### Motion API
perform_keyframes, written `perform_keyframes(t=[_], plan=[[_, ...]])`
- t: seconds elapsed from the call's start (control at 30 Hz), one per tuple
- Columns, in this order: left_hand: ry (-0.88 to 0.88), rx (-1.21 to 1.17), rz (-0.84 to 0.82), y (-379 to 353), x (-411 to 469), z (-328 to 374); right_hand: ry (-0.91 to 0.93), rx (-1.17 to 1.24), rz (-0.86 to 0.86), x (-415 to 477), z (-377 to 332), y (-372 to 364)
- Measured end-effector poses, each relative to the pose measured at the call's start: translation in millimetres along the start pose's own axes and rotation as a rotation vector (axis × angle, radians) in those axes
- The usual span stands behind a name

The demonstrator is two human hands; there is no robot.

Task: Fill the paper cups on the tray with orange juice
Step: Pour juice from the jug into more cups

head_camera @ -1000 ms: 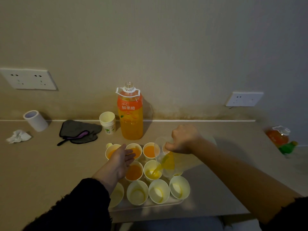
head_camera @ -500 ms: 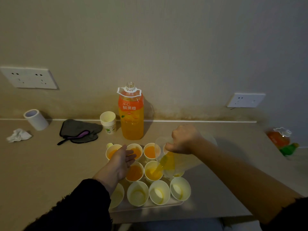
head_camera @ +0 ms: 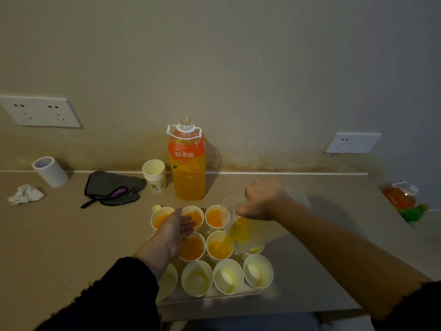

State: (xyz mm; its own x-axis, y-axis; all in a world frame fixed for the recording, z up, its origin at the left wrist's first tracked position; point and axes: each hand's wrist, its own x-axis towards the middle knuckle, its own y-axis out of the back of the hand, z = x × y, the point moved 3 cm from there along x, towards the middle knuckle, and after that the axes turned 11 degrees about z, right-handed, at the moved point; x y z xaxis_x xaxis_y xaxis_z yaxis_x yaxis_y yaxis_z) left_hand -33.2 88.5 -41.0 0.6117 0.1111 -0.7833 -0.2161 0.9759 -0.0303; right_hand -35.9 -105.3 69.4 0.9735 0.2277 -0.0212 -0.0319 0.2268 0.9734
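**Right hand tips pitcher, left hand flat over cups**

Right hand: fingers curled round the clear pitcher, which is tilted, juice running into a middle-row paper cup. Left hand: fingers straight and loose, palm down above the back-row cups; contact with rims unclear. Tray sits on the counter, in front of the orange juice bottle. Front-row cups hold only a yellow trace.

You see white paper cups, orange juice, clear pitcher tinted yellow, bottle w/ orange label, grey cloth w/ purple trim.
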Motion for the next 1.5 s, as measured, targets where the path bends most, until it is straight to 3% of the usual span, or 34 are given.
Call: perform_keyframes(t=[1.5], plan=[[-0.011,0.0,0.004,0.7,-1.6,-2.9,0.067,0.0,0.037,2.2,-3.7,-4.3]])
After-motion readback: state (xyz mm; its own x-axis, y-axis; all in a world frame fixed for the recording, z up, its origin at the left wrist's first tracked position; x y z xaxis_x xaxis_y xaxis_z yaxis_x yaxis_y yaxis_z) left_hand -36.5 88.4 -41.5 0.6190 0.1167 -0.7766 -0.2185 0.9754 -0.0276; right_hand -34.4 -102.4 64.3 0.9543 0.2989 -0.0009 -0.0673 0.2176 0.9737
